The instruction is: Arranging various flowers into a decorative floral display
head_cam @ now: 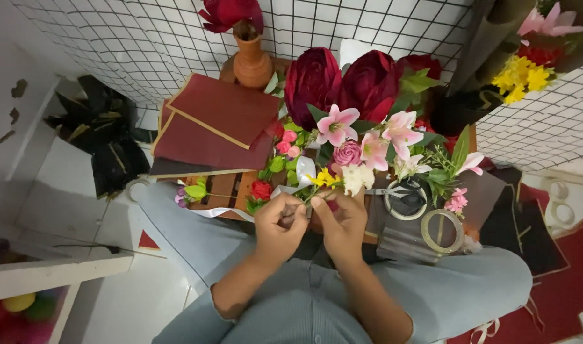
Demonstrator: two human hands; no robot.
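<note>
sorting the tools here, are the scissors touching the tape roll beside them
Cannot tell. In the head view the scissors lie right beside the clear tape roll, their handle loops seeming to overlap its rim, but actual contact isn't plain.

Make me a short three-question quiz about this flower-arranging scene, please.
1. True or false: both hands, left hand and right hand, meet at one flower stem.
2. What stands at the top, holding a dark red flower? A) terracotta vase B) glass jar C) wicker basket
3. Which tool lies right of the hands, beside the tape rolls?

Key: 1 true; 2 A; 3 scissors.
</note>
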